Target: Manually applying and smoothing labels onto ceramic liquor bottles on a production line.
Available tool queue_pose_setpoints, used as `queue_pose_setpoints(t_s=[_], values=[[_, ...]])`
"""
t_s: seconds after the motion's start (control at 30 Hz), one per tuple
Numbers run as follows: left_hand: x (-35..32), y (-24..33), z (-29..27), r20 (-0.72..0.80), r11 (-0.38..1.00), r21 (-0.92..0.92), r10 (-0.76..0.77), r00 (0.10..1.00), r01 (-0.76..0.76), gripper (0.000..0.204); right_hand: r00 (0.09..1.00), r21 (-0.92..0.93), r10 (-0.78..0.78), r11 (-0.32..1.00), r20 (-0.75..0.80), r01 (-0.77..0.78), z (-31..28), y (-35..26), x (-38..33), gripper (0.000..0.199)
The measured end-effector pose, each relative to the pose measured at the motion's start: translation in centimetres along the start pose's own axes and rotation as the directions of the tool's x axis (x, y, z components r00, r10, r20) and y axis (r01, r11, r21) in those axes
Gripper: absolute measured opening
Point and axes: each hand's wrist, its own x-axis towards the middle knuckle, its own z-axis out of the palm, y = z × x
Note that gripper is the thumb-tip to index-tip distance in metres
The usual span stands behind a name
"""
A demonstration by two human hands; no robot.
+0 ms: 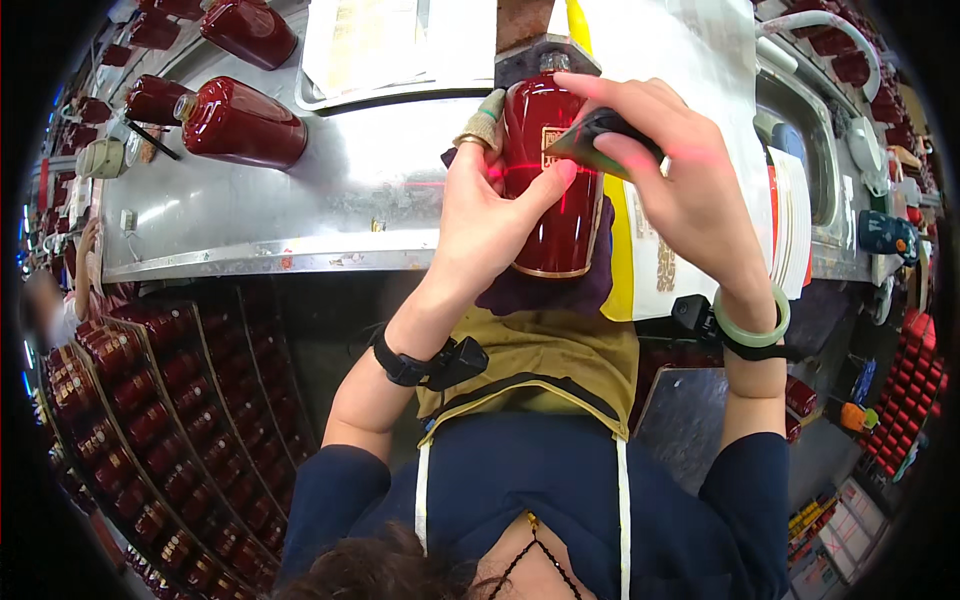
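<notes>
Left hand (490,215) grip clenched around red bottle (555,200), lying on purple cloth (560,290) at bench (330,190) edge. Right hand (670,170) grip pinches dark scraper (600,135) against bottle's label.

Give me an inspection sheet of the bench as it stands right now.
Surface: metal worktable, shiny, scuffed along the front edge.
Job's things: dark red bottle lying on a purple cloth; small dark wedge-shaped tool pressed at its label; a red light line crosses the bottle.
Clutter: two more red bottles lying at upper left, paper sheets, yellow-and-white label sheets.
Grippers: left hand steadies the bottle; right hand grips the tool.
Cables: nothing seen on the table; small black clip-on devices at both wrists.
Surroundings: crates of red bottles at lower left, another person at far left.
</notes>
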Motion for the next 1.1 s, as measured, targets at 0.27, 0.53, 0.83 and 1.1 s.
queue_pose_setpoints(t_s=[0.27, 0.53, 0.83, 1.1], values=[[1.0, 0.4, -1.1, 0.021, 0.995, -0.102, -0.002, 1.000, 0.004, 0.078, 0.913, -0.357, -0.358, 0.893, -0.195, 0.274, -0.2, 1.9, -0.6, 0.025], [2.3, 0.6, -0.9, -0.009, 0.997, 0.061, 0.053, 0.999, -0.053, 0.056, 0.909, -0.309, -0.397, 0.887, -0.127, 0.344, -0.2, 1.4, -3.2, 0.024], [2.3, 0.3, -0.8, -0.055, 0.998, 0.027, 0.054, 0.997, -0.053, 0.050, 0.867, -0.238, -0.486, 0.834, 0.115, 0.499, 0.0, 0.5, -4.5, 0.031], [2.5, 0.4, -1.5, -0.109, 0.998, -0.064, -0.012, 0.994, 0.005, 0.035, 0.937, -0.449, -0.337, 0.854, -0.091, 0.264, 1.2, 1.9, 4.6, 0.020]])
